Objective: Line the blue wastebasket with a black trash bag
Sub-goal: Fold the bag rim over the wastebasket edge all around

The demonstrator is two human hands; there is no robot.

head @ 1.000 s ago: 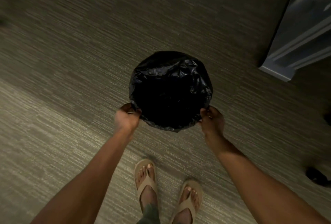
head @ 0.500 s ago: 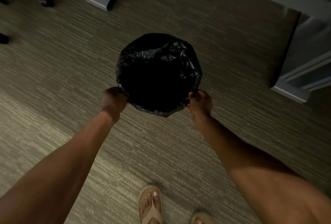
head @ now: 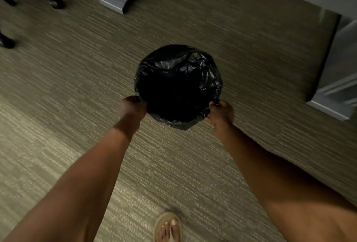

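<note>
No text, label, brand, number or sign can be read anywhere; nothing legible is printed on the black trash bag (head: 178, 85) or the carpet (head: 77, 87).

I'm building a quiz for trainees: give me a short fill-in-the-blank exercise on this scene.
1. The trash bag is coloured ____.
2. The left hand and right hand each grip the bag's ____.
3. The floor is covered with ____.

Missing words: black; edge; carpet
</note>
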